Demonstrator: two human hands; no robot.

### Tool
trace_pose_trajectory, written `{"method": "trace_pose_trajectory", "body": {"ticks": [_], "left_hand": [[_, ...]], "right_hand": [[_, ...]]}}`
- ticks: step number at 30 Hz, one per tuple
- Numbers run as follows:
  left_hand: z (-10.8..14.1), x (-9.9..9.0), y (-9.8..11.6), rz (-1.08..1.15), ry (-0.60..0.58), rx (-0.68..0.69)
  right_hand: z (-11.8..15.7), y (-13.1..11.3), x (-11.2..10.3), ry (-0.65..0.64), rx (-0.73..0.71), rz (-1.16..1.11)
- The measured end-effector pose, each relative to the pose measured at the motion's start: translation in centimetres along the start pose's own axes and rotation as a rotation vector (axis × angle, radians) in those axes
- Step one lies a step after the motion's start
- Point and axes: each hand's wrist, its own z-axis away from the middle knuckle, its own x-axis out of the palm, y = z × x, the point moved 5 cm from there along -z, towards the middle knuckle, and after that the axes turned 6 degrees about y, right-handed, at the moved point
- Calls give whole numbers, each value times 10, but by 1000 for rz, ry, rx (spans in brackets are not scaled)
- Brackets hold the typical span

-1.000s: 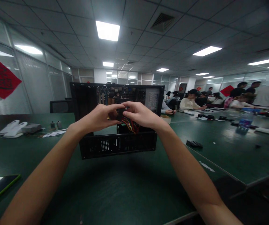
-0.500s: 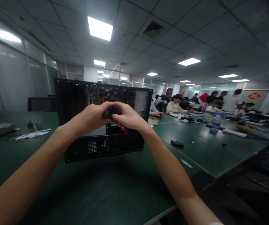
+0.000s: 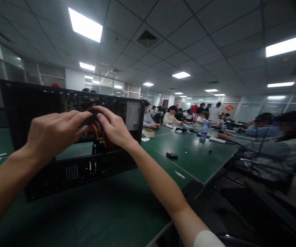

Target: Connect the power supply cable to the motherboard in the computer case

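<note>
A black computer case (image 3: 50,180) stands open-sided on the green table, showing a motherboard (image 3: 69,99) inside. On its right side sits a power supply (image 3: 134,115) with a pale label. My left hand (image 3: 56,132) reaches in front of the motherboard, fingers bent and closed around a dark part. My right hand (image 3: 114,128) meets it from the right, thumb and fingers pressed against the same dark part. Red, yellow and black cables (image 3: 100,133) hang below the fingertips. The fingers mostly cover the dark part, so its kind cannot be made out.
On the green table (image 3: 153,202) to the right lie a small black part (image 3: 172,155) and a paper scrap (image 3: 180,175). A small open box (image 3: 148,133) stands behind the case. Several people sit along the table, near a water bottle (image 3: 203,132).
The view has swung right, so the case and both hands appear further left and the case looks larger. My fingers have shifted on the dark part, and more of the coloured cables shows.
</note>
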Motion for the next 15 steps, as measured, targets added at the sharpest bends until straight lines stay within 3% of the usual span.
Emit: {"method": "trace_pose_trajectory", "body": {"ticks": [3,7,15], "left_hand": [[3,6,1,2,15,-1],[13,25,2,91,-116,-32],[46,77,7,259,-538,-312]], "right_hand": [[7,6,1,-60,-142,155],[20,23,4,-130,-299,396],[25,43,24,-217,-252,873]]}}
